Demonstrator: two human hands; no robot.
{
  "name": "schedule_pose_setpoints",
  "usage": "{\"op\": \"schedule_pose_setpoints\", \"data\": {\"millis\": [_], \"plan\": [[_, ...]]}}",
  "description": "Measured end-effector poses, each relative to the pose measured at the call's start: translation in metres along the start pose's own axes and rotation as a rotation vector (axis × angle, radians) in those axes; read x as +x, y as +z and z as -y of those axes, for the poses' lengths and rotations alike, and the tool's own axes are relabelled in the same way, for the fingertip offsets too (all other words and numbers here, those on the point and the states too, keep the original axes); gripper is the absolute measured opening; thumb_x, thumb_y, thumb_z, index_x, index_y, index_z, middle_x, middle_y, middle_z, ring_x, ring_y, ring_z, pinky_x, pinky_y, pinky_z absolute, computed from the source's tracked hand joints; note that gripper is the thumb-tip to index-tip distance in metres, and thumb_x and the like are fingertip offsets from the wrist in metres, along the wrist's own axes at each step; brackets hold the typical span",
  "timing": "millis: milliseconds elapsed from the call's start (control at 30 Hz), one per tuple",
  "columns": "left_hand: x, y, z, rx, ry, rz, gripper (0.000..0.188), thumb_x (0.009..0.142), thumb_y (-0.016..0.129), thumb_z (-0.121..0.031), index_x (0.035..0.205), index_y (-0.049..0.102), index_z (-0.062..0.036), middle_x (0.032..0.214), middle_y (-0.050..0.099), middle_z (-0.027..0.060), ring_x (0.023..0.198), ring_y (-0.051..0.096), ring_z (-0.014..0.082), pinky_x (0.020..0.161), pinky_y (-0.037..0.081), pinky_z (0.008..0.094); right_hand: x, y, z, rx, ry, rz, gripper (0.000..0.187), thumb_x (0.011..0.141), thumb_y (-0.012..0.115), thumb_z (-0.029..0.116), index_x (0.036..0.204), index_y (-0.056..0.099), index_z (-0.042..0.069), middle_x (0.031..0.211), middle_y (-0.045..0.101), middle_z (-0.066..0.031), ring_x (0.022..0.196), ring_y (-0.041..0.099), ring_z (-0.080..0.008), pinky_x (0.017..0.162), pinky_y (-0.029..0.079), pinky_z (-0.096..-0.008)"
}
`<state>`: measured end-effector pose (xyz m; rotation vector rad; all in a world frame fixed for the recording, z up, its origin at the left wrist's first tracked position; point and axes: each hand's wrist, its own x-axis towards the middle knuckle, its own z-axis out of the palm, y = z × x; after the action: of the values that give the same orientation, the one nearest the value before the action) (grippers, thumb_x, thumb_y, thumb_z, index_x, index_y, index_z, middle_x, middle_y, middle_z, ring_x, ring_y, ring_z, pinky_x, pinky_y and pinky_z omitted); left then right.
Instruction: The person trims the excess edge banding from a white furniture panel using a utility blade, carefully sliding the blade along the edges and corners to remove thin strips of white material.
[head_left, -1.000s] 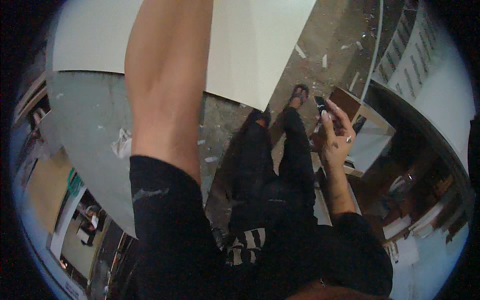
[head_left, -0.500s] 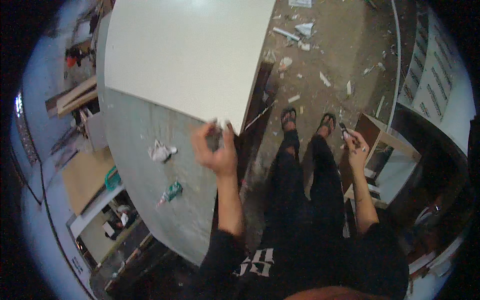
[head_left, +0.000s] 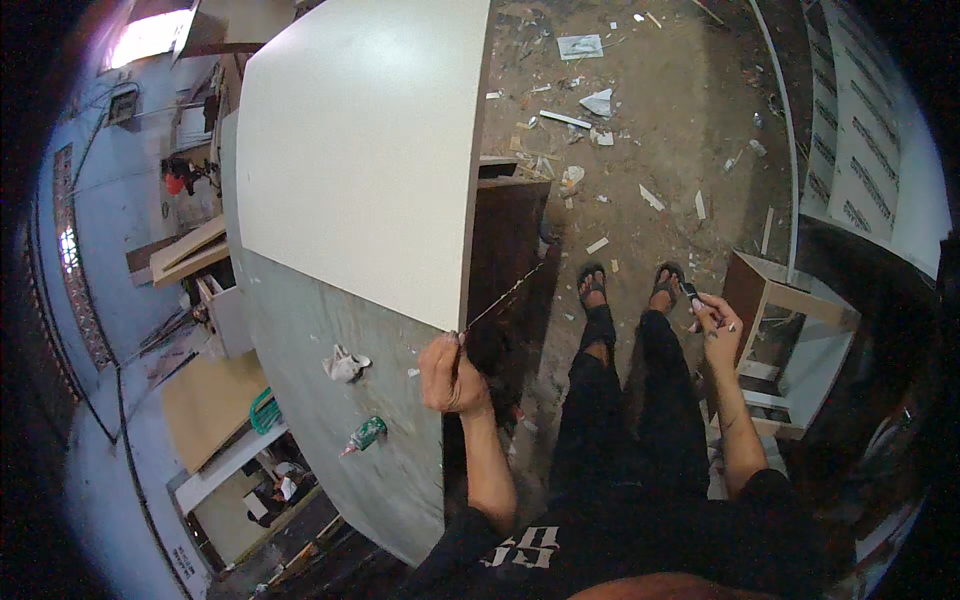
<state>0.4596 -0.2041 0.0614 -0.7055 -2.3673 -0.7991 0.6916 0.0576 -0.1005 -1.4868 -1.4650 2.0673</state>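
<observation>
My left hand (head_left: 455, 378) is closed, its fingertips pressed together at the near corner of a large white board (head_left: 370, 150). Whatever they pinch is hidden. From beside those fingertips a thin, pale, twisted strand (head_left: 507, 292) runs off to the right; I cannot tell whether the hand holds it. The board lies flat on a grey-green worktop (head_left: 400, 440). On the right, away from the board, my right hand (head_left: 716, 325) grips a small black object (head_left: 688, 289) with a lighter patch, too small to name.
A crumpled white scrap (head_left: 346, 364) and a green bottle (head_left: 366, 433) with a pinkish tip lie on the worktop. An open box frame (head_left: 790, 340) stands right of my legs. Offcuts and scraps (head_left: 598, 103) litter the floor. Wood panels (head_left: 190, 255) are stacked at left.
My left hand has gone from loosely curled and blurred to closed at the board's corner. The whole view has shifted. My right hand still holds the black object.
</observation>
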Motion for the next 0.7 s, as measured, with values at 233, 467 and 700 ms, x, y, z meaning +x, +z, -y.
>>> {"op": "schedule_pose_setpoints", "data": {"millis": [233,467,700], "plan": [[-0.014,-0.005,-0.015,0.031,-0.094,-0.093,0.004,0.081,0.071,0.001,0.084,0.068,0.0014,0.079,0.069,0.0134,0.070,0.065,0.0261,0.066,0.053,0.0347,0.005,-0.013,-0.003,-0.005,-0.016,-0.073,0.017,0.091,0.065,0.004,0.107,0.066,-0.001,0.087,0.068,-0.0074,0.075,0.066,-0.0115,0.054,0.053,-0.0234],[-0.012,0.074,-0.099,-0.427,-0.354,0.389,0.010,0.087,0.067,-0.007,0.083,0.067,0.0014,0.080,0.069,0.0104,0.070,0.065,0.0187,0.065,0.051,0.0309,0.015,-0.034,0.007,0.101,-0.098,-0.252,0.017,0.094,0.062,0.010,0.106,0.058,0.000,0.084,0.066,-0.0062,0.066,0.059,-0.0091,0.055,0.049,-0.0251],[0.083,0.137,-0.189,-0.698,-0.229,0.573,0.024,0.077,0.077,-0.009,0.100,0.070,-0.0031,0.097,0.070,0.0126,0.097,0.065,0.0272,0.086,0.051,0.0357,0.035,-0.062,0.039,0.085,-0.255,-0.397,0.019,0.099,0.058,0.020,0.107,0.056,0.003,0.092,0.063,-0.0044,0.076,0.053,-0.0085,0.071,0.044,-0.0241]]}}
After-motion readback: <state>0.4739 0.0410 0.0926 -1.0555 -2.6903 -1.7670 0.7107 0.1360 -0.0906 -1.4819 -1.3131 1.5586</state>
